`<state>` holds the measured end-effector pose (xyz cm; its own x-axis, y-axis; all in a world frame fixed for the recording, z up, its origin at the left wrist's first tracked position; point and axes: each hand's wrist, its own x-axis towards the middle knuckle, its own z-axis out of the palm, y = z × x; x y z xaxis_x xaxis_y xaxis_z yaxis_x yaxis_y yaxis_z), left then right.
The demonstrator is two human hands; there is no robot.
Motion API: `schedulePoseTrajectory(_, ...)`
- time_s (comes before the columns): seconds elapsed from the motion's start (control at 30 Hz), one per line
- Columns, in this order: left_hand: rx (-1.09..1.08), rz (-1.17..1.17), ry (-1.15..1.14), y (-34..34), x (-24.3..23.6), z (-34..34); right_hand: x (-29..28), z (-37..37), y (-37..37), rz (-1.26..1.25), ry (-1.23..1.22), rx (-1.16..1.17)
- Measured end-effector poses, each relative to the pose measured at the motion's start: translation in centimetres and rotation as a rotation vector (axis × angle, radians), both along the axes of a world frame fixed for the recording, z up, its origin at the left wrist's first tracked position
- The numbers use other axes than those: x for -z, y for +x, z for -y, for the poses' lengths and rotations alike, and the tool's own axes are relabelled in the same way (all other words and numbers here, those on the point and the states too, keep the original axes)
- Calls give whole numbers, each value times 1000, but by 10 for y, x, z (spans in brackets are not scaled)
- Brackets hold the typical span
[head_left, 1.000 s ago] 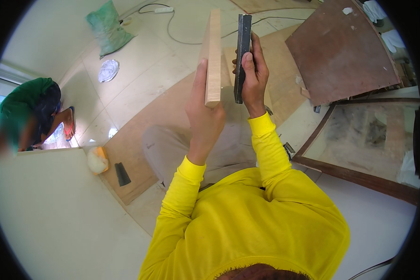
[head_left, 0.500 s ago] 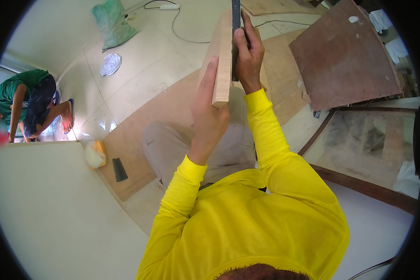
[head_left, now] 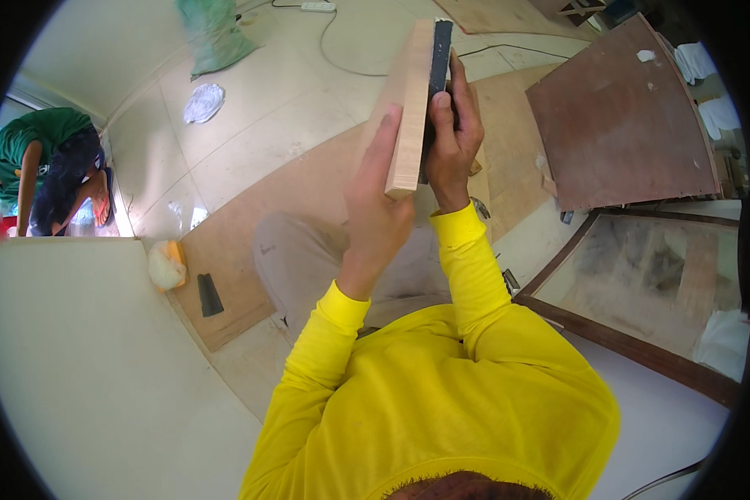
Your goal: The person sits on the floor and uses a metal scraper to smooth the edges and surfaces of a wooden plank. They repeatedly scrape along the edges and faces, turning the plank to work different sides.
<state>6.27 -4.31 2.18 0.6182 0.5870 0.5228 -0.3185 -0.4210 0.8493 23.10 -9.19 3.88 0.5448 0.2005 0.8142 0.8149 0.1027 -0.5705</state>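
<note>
A pale wooden board (head_left: 411, 125) stands tilted up in front of me, its narrow edge facing me. Low down on its left side my left hand (head_left: 378, 204) is closed around it, thumb along the face. My right hand (head_left: 457, 142) grips a long dark grey sanding block (head_left: 441, 58), which lies flat along the board's right side. The fingers wrap the block's far side and the thumb presses the near one. Below the hands are my bent legs in light trousers (head_left: 300, 250).
Brown sheet (head_left: 233, 225) covers part of the tiled floor, with a dark grey folded strip (head_left: 209, 294) on it. A brown panel (head_left: 625, 117) and a framed pane (head_left: 642, 267) stand at right. A person in green (head_left: 46, 167) crouches far left. A cable (head_left: 333, 58) crosses the floor.
My right hand and the sanding block have slid nearer to me along the board, and more of the block's dark face shows. My left hand keeps its hold.
</note>
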Motion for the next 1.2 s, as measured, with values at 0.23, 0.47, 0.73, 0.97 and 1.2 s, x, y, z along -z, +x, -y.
schedulePoseTrajectory(0.23, 5, -2, 24, -3, -2, 4, -10, -16, 64, -83, -40, 117)
schedulePoseTrajectory(0.47, 17, -5, -24, 3, -1, 14, 25, 38, 26, -210, -67, 54)
schedulePoseTrajectory(0.73, 23, -20, 10, 4, 0, 16, 1, 23, 1, -131, -55, 4)
schedulePoseTrajectory(0.97, -10, 3, 47, 3, -1, 13, -3, 8, 20, -161, -46, 27)
schedulePoseTrajectory(1.2, -9, 0, 25, 1, -1, 12, -5, 22, 10, -166, -144, 49)
